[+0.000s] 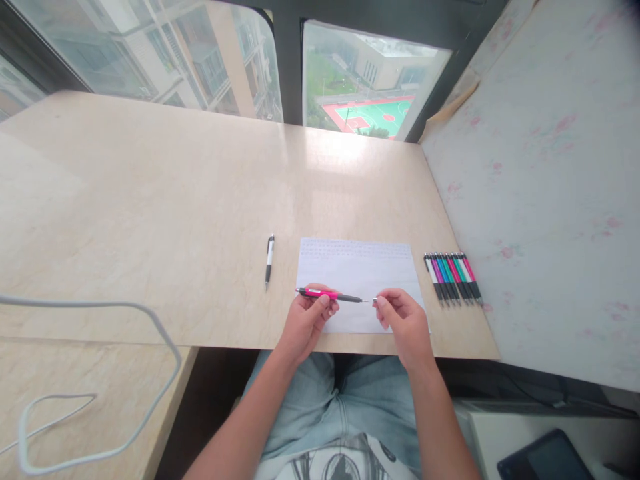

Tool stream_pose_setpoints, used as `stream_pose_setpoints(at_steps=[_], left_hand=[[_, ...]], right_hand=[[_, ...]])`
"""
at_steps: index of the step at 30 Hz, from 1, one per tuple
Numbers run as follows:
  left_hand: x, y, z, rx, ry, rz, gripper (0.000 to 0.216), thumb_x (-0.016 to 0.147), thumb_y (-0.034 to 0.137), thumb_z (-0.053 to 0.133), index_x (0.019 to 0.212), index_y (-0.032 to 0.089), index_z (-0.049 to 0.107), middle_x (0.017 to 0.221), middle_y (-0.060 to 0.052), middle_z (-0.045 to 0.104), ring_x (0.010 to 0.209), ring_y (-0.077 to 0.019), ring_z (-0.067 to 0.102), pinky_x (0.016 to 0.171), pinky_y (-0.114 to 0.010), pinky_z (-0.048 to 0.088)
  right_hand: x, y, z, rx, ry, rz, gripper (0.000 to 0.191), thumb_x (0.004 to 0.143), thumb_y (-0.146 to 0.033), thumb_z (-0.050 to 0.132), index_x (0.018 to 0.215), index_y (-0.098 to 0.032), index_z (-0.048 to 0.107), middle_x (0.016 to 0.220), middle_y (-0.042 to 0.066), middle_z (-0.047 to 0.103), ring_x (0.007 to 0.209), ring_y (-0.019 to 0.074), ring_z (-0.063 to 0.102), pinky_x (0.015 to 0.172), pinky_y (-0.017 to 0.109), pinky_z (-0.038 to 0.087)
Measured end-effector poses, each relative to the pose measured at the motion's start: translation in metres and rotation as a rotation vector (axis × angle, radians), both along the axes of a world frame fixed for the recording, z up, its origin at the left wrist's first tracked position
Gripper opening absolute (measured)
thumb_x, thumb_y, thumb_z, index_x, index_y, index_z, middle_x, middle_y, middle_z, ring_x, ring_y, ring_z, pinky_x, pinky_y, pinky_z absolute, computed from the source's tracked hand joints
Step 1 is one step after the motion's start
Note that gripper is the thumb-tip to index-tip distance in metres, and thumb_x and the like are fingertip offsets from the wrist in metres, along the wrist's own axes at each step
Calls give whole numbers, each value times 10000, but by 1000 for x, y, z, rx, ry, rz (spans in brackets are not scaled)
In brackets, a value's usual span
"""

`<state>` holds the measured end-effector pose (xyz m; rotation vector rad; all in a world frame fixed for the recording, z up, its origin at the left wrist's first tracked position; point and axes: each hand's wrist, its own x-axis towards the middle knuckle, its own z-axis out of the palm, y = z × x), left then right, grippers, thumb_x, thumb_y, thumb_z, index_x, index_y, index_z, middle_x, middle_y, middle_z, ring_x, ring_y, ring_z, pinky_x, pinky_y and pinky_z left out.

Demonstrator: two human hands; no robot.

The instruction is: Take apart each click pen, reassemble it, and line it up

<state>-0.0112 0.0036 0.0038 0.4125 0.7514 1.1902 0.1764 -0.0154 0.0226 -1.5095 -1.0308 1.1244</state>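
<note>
In my left hand (309, 321) lies a pink pen (325, 294) with a black grip, held level above the paper, its bare thin tip pointing right. My right hand (403, 320) pinches a small silver pen tip (375, 299) between thumb and finger, a short gap away from the pen's end. Under both hands is a white sheet of paper (357, 267) with rows of handwriting along its top. Left of the sheet, a white pen (270, 262) with a black grip rests on the table, tip toward me.
A row of several coloured pens (453, 279) lies side by side at the right, near the flowered wall (545, 200). A grey cable (160, 327) loops over the left side of the table (150, 200). At the lower right, a dark tablet-like device (545, 457) sits on a white surface.
</note>
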Motion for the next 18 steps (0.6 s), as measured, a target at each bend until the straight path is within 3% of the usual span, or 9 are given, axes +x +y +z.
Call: stream_pose_setpoints(at_steps=[4, 10, 18], left_hand=[[0, 1, -1, 18, 38, -8, 157, 793, 250, 780, 892, 155, 703, 827, -43, 685, 700, -108, 593, 659, -234, 461], [0, 0, -2, 49, 86, -17, 148, 802, 250, 770, 901, 154, 714, 858, -53, 701, 736, -117, 605, 705, -245, 471], [1, 0, -1, 49, 94, -20, 150, 799, 243, 773, 905, 157, 712, 898, -66, 721, 736, -123, 615, 718, -258, 482]], right_hand=[[-2, -7, 8, 50, 34, 22, 160, 849, -353, 665, 912, -206, 655, 772, 28, 670, 644, 154, 595, 522, 259, 470], [-12, -6, 11, 108, -136, 47, 119, 875, -323, 640, 896, -209, 665, 846, 41, 666, 778, 181, 627, 677, 300, 527], [-13, -8, 14, 134, -202, 105, 111, 889, -299, 616, 930, -214, 674, 881, 48, 669, 808, 192, 632, 681, 298, 521]])
